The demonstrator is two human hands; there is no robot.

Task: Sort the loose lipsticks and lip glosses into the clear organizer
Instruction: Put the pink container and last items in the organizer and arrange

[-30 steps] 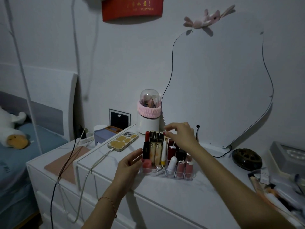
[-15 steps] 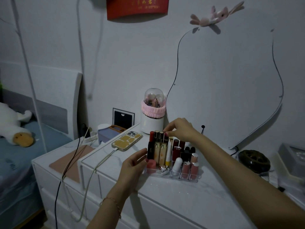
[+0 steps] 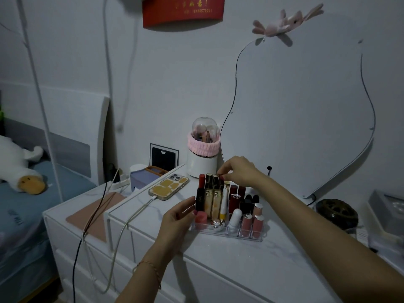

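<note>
A clear organizer stands on the white dresser top, filled with upright lipsticks and lip glosses: red, black and gold tubes at the back, pink ones and a white one in front. My left hand rests against the organizer's left side, fingers apart and touching its wall. My right hand hovers over the back row, fingertips pinched on the top of a dark lipstick standing in a back slot.
A phone on a charging cable lies left of the organizer. Behind stand a domed brush holder with a pink band and a wavy mirror. A dark round dish and boxes sit at the right. A bed is at the left.
The view has shifted slightly, with the organizer sitting lower and to the right in frame. My right hand has lowered its pinched fingertips onto the back row. The left hand stays at the organizer's side.
</note>
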